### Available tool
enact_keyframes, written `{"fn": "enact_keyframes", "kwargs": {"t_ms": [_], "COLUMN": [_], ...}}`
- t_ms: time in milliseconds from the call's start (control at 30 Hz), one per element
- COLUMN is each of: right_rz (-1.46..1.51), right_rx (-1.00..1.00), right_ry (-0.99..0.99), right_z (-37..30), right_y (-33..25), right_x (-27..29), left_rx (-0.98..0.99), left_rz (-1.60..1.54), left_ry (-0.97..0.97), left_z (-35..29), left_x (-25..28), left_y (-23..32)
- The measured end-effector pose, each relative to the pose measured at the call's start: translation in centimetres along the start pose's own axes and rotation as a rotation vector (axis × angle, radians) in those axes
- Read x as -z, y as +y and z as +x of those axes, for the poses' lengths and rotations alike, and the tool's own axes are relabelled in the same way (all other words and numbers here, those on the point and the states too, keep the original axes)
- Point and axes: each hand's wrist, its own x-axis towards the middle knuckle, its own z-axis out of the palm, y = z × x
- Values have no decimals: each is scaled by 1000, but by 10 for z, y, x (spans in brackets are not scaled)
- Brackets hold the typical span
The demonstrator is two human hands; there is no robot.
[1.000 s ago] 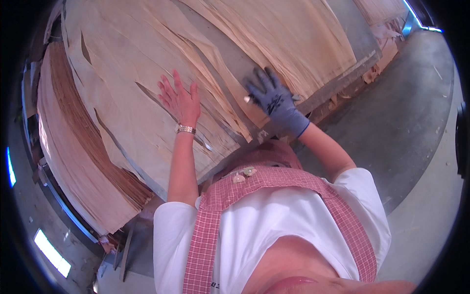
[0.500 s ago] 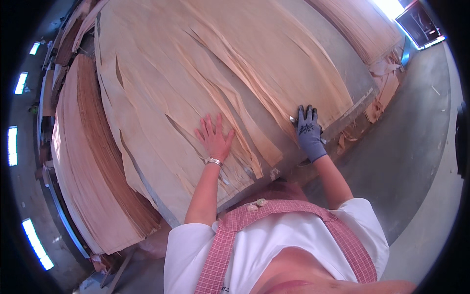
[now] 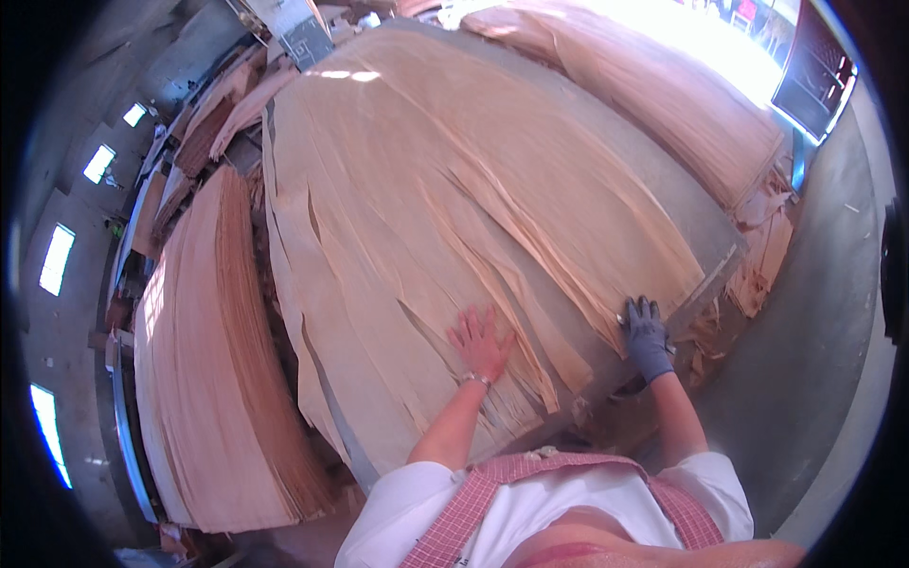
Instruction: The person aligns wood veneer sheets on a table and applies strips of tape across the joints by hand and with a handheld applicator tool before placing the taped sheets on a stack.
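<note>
Woodworking workshop: stacked thin wood sheets (image 3: 194,379) at eight o'clock, loose sheets (image 3: 379,208) on grey table (image 3: 699,216) at centre, wood scraps (image 3: 756,270) at three, broad floor (image 3: 791,417) at four, row of windows (image 3: 57,258) at nine

Before you, split veneer sheets (image 3: 369,218) lie across the table (image 3: 706,227), your left hand (image 3: 481,346) on them, your right hand (image 3: 647,343) farther right, near the table's front edge. One veneer stack (image 3: 194,369) stands left of the table, another (image 3: 663,104) along its far right side; torn scraps (image 3: 765,256) lie beyond its right corner.

Blown-out glare (image 3: 705,49) at upper right
</note>
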Motion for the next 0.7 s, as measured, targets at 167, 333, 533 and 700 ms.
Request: {"fn": "enact_keyframes", "kwargs": {"t_ms": [167, 333, 533, 700], "right_rz": [11, 221, 394, 373], "right_rx": [-46, -225, -377, -551], "right_ry": [-1, -160, -39, 400], "right_z": [-50, -140, -233, -276], "right_y": [-30, -57, -9, 28], "right_x": [30, 49, 55, 135], "left_rx": [21, 77, -47, -616], "left_rz": [-47, -160, -156, -994], "left_ry": [-13, -143, 227, -91], "left_z": [-13, -1, 36, 23], "left_x": [0, 10, 17, 123], "left_y": [-12, -13, 36, 227]}}
